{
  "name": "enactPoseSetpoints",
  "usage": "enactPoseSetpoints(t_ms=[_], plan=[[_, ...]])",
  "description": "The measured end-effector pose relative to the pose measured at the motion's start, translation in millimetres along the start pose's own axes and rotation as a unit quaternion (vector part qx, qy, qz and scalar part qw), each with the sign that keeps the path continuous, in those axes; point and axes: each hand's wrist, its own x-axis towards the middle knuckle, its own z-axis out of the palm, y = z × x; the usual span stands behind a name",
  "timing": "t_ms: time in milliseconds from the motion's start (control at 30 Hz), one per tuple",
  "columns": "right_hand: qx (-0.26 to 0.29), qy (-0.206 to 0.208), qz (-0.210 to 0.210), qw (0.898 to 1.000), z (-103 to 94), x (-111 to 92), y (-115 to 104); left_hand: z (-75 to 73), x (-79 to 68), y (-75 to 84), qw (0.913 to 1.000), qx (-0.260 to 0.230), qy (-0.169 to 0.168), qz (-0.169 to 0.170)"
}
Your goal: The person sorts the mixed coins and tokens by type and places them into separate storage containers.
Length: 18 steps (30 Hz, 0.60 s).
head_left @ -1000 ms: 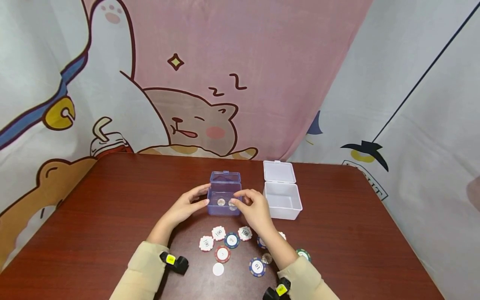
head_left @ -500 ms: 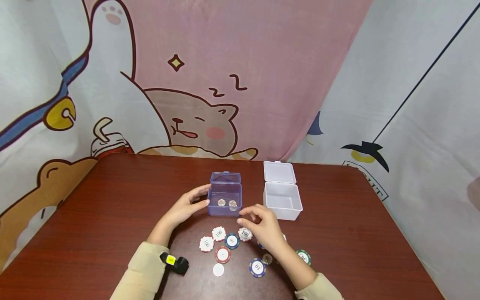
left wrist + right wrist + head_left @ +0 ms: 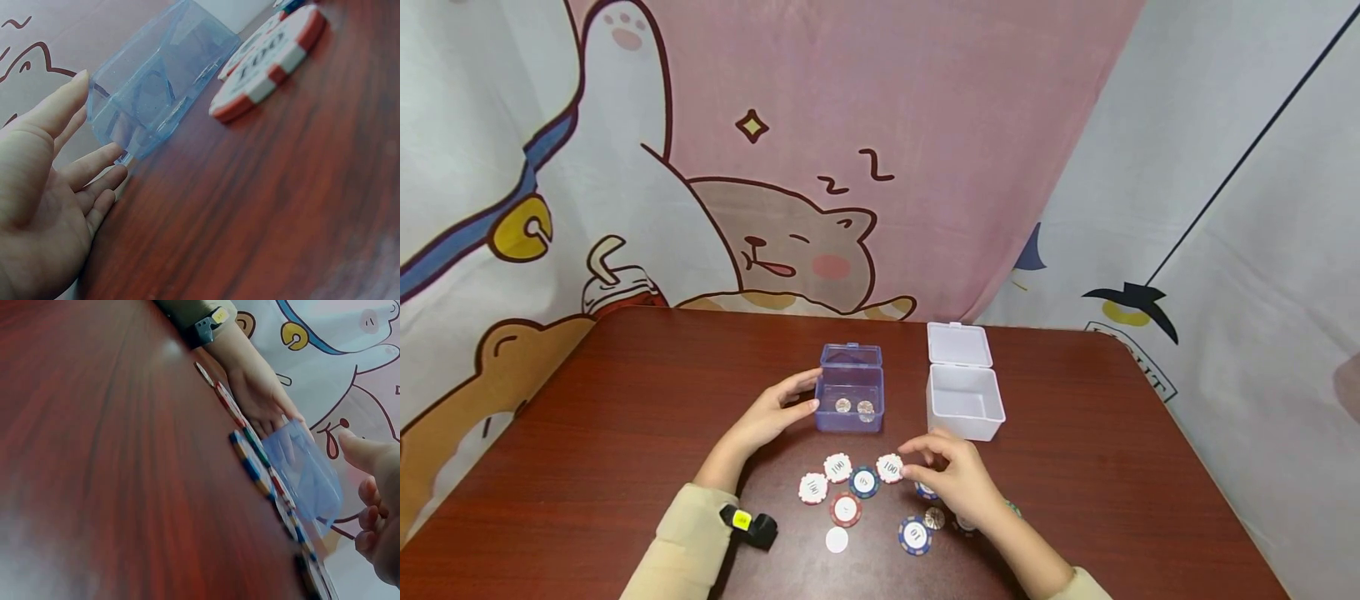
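Note:
A see-through blue box stands with its lid raised; two shiny coins lie inside. My left hand rests against its left side, thumb at the near corner and fingers extended along it. In the left wrist view, fingertips meet the box's end. My right hand hovers over the right part of the scattered poker chips, thumb and forefinger apart with nothing between them. Their tips are right beside a white 100 chip. This hand partly covers a blue chip and others.
A white box, lid raised, stands right of the blue one. More chips lie nearer: two white 100s, a dark one, a red one and a blue 10. A coin and a plain white disc are among them.
My right hand has let a coin go in the blue box, then drawn back toward me and right, over the chips. The left hand has stayed at the box.

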Motion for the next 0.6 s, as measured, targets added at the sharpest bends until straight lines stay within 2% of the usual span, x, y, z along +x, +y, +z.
enactPoseSetpoints(t_ms=[267,467,600], plan=[[-0.029,-0.051,-0.05,0.997,-13.8,-15,15,0.5,-0.5,0.0,1.0,-0.004,0.002,-0.003],[-0.038,-0.071,-0.09,0.993,-22.2,-23,24,1.1,0.9,-1.9,1.0,-0.002,0.003,0.008],[-0.044,-0.094,-0.075,0.992,-26.6,-28,26,0.9,0.9,-2.2,0.9999,-0.004,0.004,0.009]])
